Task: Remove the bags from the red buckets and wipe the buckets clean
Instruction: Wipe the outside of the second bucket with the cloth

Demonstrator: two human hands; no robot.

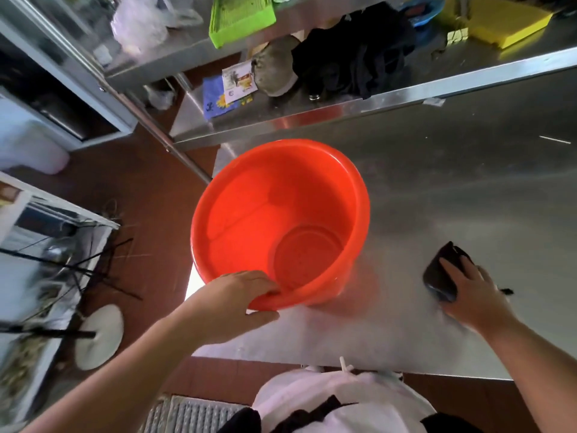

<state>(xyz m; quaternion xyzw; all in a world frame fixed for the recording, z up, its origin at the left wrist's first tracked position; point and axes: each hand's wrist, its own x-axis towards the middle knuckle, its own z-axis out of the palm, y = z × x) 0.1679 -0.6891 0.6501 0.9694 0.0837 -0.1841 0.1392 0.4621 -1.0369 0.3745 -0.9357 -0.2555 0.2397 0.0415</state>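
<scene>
A red bucket [265, 210] stands tilted on the left part of the steel table [452, 189], its inside bare with no bag in it. My left hand [231, 303] grips the bucket's near rim, fingers inside and thumb outside. To the right, my right hand [471, 293] lies on a dark folded cloth [440, 278] on the table, its fingers spread over the cloth.
Above the table runs a steel shelf [343, 110] with a black garment [352, 57], a grey lump, papers, a green tray [240, 17] and a yellow board [505, 20]. Brown floor, a white round base [100, 335] and cluttered racks lie left.
</scene>
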